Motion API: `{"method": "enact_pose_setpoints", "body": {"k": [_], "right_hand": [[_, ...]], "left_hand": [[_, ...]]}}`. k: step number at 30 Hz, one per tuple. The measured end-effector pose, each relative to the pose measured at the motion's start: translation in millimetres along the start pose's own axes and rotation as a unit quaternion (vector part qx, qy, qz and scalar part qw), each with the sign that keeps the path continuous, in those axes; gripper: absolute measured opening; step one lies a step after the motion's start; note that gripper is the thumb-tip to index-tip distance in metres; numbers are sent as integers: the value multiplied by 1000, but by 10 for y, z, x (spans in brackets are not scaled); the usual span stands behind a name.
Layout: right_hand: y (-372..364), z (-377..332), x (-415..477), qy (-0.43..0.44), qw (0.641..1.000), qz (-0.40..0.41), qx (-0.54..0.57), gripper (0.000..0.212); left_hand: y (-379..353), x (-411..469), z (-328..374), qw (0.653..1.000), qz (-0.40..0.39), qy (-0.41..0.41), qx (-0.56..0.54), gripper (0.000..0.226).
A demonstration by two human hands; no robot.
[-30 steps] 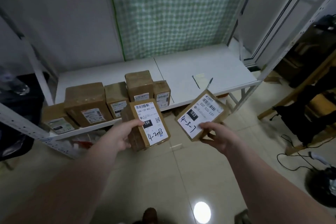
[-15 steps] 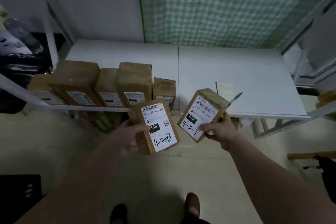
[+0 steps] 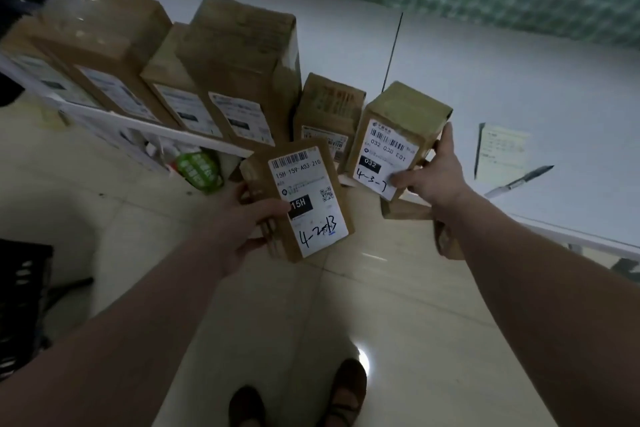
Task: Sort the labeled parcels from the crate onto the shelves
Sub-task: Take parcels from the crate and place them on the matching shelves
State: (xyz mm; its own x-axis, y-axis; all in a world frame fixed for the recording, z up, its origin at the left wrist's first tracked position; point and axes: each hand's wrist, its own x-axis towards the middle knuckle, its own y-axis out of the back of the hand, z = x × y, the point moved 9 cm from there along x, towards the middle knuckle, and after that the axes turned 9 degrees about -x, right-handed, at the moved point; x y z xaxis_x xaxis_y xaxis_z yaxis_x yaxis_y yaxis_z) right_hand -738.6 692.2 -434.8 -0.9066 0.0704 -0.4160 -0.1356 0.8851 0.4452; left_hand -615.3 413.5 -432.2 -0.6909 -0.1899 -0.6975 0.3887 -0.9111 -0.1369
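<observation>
My left hand [image 3: 247,224] grips a brown parcel [image 3: 304,199] whose white label reads 15H and a handwritten 4-2-13; it hangs in front of the shelf edge. My right hand [image 3: 434,173] grips a second brown parcel [image 3: 394,135] labeled 032 and 4-3-7, held at the front edge of the white shelf [image 3: 519,73], just right of a small shelved parcel [image 3: 327,111]. Several more labeled parcels [image 3: 242,66] stand in a row along the shelf's left part.
A pen [image 3: 519,180] and a paper note [image 3: 504,146] lie on the shelf to the right. A green bottle [image 3: 197,168] stands on the floor under the shelf. A dark crate [image 3: 20,302] sits at the left edge. My feet [image 3: 346,392] are on the tiled floor.
I have stepped closer to the shelf. My right hand has carried the 4-3-7 parcel up to the shelf edge beside the row; the left parcel stays held in front.
</observation>
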Motion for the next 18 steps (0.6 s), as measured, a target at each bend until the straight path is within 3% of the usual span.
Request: {"method": "enact_pose_setpoints", "body": {"k": [8,18], "right_hand": [[-157,254,308,47,991,3,-127,126],[-239,480,309,31,980,65,-185,85]], "left_hand": [[-48,189,-149,998,-20,-57,-3,48],[-21,245,-451,998,-23,-52,-20,59]]}}
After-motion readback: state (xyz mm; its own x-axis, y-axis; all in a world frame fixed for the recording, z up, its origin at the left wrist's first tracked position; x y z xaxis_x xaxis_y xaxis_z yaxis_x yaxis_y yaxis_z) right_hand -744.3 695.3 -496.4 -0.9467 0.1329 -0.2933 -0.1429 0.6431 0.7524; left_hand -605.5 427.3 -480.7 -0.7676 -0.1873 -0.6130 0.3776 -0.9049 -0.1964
